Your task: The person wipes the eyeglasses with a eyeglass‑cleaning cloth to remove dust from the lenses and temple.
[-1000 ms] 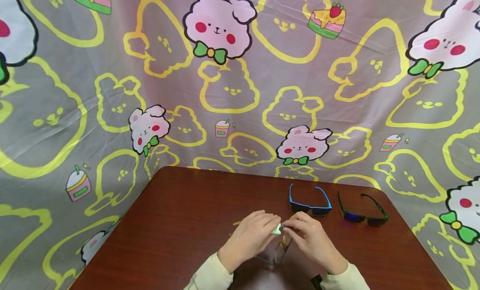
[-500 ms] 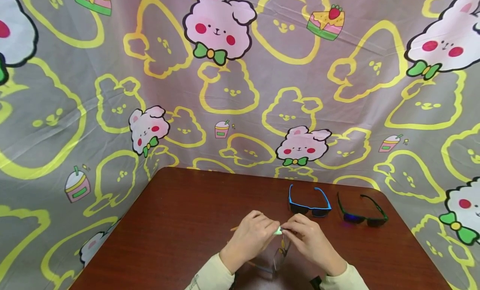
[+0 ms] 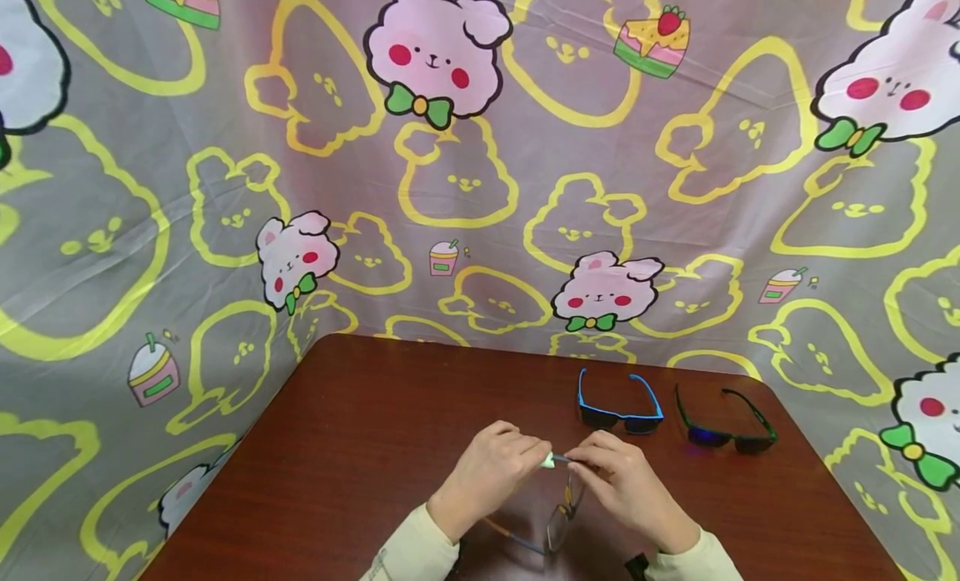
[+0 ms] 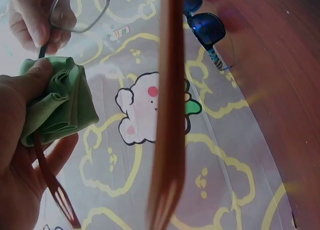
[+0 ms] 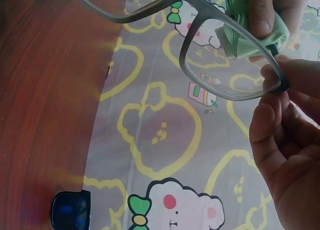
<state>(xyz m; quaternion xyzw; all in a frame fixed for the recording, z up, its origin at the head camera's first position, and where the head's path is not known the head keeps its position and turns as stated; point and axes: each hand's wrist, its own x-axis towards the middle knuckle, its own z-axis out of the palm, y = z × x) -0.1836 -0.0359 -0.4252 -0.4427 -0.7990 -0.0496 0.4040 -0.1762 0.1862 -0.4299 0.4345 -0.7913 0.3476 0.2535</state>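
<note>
My left hand (image 3: pixel 487 474) grips a folded light green cloth (image 4: pixel 65 98) wrapped round one temple of a pair of eyeglasses (image 5: pixel 202 11). That temple's brown tip (image 4: pixel 54 187) sticks out below the cloth in the left wrist view. Thumb and fingers of my right hand (image 3: pixel 626 488) pinch the grey frame's outer corner by the hinge. In the head view the glasses hang between both hands, above the table. The other temple (image 4: pixel 170 110) crosses the left wrist view, large and blurred. Only a small edge of the cloth shows in the head view.
Blue-framed sunglasses (image 3: pixel 621 418) lie unfolded on the dark red-brown table (image 3: pixel 375 414), just beyond my right hand. Right of them lie dark green-and-black sunglasses (image 3: pixel 731 439). A grey cartoon-printed curtain (image 3: pixel 465 181) surrounds the table's back and sides.
My left hand has slid a little left with the cloth, so more of the temple shows between the hands. My right hand has kept its pinch. The glasses have swung slightly.
</note>
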